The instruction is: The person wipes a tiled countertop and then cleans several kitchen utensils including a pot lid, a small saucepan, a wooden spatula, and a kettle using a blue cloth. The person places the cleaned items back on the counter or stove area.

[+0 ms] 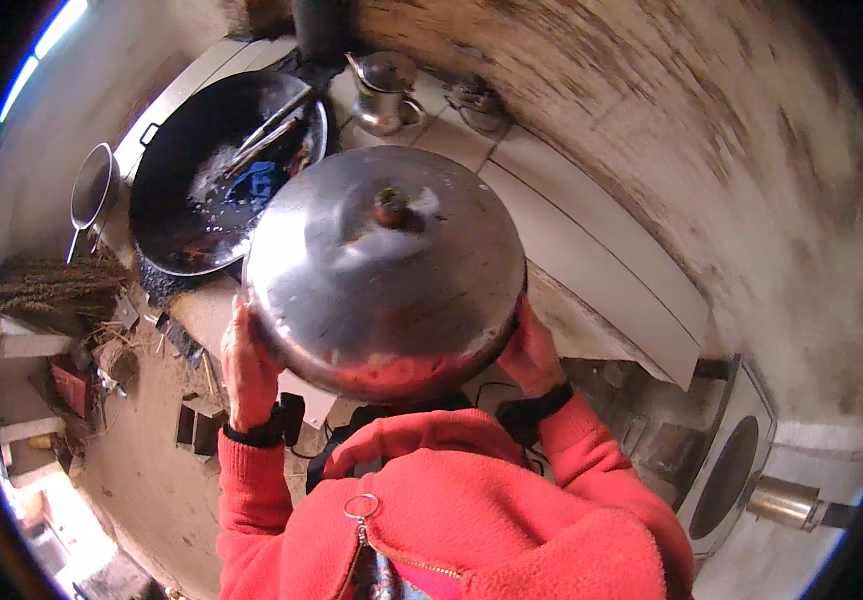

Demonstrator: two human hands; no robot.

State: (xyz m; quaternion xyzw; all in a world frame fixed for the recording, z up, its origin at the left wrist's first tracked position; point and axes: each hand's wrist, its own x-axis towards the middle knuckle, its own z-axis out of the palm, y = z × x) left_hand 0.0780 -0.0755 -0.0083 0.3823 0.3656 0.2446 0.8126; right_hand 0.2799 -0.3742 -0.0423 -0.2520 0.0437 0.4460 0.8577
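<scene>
Between my two hands is a large domed metal lid (394,300) with a small dark knob on top. It is dented and shiny, and reflects my red sleeves. My left hand (249,367) grips its left rim, the fingers partly behind it. On the right rim my right hand (530,356) holds on, its fingertips hidden. Whether a vessel is under the lid I cannot tell. Just beyond it, partly covered by its edge, sits a wide black wok (168,180). A blue cloth (259,182), a long-handled utensil (270,124) and some suds lie in the wok.
A metal kettle (380,101) and a small dark-filled bowl (480,109) stand on the tiled counter (589,217). A round strainer (92,187) is by the left wall. Dry brush (56,289) and a small open box (198,426) lie lower left. At right is a metal cylinder (782,502).
</scene>
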